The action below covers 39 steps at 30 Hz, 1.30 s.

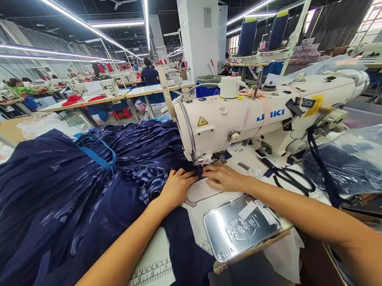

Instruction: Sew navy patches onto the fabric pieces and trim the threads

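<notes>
Dark navy fabric (135,149), gathered and partly patterned, runs in a large heap to the head of a white JUKI sewing machine (228,118). My left hand (177,187) lies on the cloth's edge just left of the presser foot, fingers stretched forward and thumb hidden. To the right of the needle area, my right hand (224,177) rests with its fingers extended and spread over a small bit of navy cloth. Both sets of fingertips are close to the needle area, which the machine head partly hides. Around the heap loops a bright blue strap (97,158).
Black scissors (290,177) lie right of my right hand. A silver tin lid (241,226) sits in front, near a printed ruler (154,269). Plastic-bagged cloth (352,166) lies far right. Navy thread cones (247,36) stand behind the machine. Several people work at other tables.
</notes>
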Each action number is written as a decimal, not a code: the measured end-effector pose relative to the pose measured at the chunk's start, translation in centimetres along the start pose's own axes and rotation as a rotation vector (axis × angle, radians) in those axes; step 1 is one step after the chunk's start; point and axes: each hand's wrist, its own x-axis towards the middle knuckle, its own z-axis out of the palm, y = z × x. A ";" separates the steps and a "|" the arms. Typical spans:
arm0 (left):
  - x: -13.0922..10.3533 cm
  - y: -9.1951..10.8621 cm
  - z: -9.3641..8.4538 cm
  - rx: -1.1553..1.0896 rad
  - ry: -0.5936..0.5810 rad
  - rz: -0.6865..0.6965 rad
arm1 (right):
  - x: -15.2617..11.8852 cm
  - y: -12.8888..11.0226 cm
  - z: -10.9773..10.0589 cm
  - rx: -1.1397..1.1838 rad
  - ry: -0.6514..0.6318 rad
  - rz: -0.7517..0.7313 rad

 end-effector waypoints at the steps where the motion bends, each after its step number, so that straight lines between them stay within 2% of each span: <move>1: 0.1 -0.1 0.0 -0.007 -0.005 -0.006 | 0.0 0.1 0.0 -0.007 -0.003 0.012; 8: 0.8 -0.9 0.1 -0.040 -0.005 -0.043 | -0.1 0.7 0.1 0.068 -0.018 0.095; 11: 1.1 -1.1 0.3 -0.050 0.018 -0.051 | 0.3 1.2 0.2 0.078 -0.043 0.177; 14: 1.2 -1.0 0.6 -0.014 0.056 -0.049 | 1.3 1.8 0.5 -0.010 -0.111 0.323; 17: 1.0 -0.6 0.9 0.077 0.135 -0.038 | 2.4 2.3 0.9 -0.117 -0.178 0.377; 21: 0.3 0.5 1.2 0.256 0.273 -0.058 | 2.8 2.5 1.0 -0.178 -0.209 0.355; 23: 0.0 1.0 1.3 0.306 0.291 -0.108 | 2.5 2.4 0.7 -0.192 -0.219 0.331; 26: -0.1 1.2 1.2 0.308 0.241 -0.188 | 1.9 2.1 0.0 -0.254 -0.185 0.216; 29: 0.3 0.8 0.8 0.275 0.155 -0.195 | 1.5 1.9 -0.5 -0.320 -0.153 0.116; 33: 1.2 0.0 0.4 0.257 0.072 -0.153 | 1.4 1.7 -0.7 -0.315 -0.181 0.070; 39: 1.6 -0.3 0.5 0.221 0.087 -0.139 | 1.7 1.3 -0.6 -0.278 -0.182 0.095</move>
